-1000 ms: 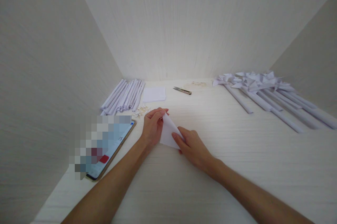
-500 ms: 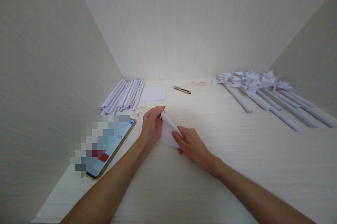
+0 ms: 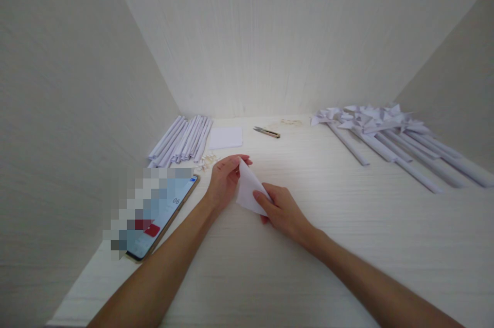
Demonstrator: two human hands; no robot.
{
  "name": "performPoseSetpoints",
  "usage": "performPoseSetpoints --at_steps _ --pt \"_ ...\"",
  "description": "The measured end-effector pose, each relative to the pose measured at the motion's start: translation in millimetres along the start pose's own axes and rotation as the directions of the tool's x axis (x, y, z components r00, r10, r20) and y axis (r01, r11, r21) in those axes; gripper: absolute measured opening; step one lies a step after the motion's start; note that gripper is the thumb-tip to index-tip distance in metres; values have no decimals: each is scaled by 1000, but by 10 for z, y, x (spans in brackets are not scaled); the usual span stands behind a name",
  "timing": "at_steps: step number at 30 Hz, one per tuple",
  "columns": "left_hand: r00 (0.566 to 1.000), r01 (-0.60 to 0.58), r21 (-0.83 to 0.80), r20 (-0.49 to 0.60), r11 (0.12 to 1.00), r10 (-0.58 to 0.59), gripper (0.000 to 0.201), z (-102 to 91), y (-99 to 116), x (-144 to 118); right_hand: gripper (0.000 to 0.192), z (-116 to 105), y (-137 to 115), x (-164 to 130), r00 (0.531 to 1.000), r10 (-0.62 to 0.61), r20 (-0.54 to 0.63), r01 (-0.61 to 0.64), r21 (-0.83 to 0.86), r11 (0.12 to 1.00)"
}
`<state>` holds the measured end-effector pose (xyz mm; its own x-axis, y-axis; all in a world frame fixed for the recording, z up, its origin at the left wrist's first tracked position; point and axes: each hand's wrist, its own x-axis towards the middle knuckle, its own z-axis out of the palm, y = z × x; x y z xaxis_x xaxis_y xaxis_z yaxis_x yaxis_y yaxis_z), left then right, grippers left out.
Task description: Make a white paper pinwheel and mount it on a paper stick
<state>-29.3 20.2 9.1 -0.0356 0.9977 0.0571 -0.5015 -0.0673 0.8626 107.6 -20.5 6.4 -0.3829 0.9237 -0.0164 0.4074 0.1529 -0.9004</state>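
A folded piece of white paper is held between my two hands, just above the table. My left hand pinches its upper corner between thumb and fingers. Lower down on the right, my right hand grips the paper's other end, thumb on top and fingers underneath. Beyond my left hand lies a small stack of white paper squares. To the right of that stack rest thread snips with dark blades.
Rolled paper sticks are heaped at the back left, with small pale bits in front. A phone lies at the left. Paper pinwheels on sticks pile up at the back right. Walls enclose the table.
My left hand and the paper's upper corner have shifted slightly to the right, and the left fingers have extended a little. My right hand has barely moved and still grips the paper.
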Motion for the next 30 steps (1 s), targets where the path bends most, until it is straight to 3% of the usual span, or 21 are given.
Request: performPoseSetpoints --at_steps 12,18,21,25,30 --pt "995 12 27 -104 1000 -9 19 -17 -3 38 20 -10 -17 5 999 36 -16 -35 62 997" --pt "957 -61 -42 -285 997 47 26 -67 -30 117 13 -82 57 74 970 63 -236 -19 183 983" --pt "952 -84 -25 -296 996 73 25 -82 -45 129 20 -141 121 149 921 166 -353 -6 412 911" --pt "956 -81 19 -280 997 83 23 -89 -60 110 30 -214 159 236 840 307 -447 112 698 708" --pt "967 -89 64 -235 994 102 20 -84 -61 83 33 -263 145 267 794 411 -447 191 827 529"
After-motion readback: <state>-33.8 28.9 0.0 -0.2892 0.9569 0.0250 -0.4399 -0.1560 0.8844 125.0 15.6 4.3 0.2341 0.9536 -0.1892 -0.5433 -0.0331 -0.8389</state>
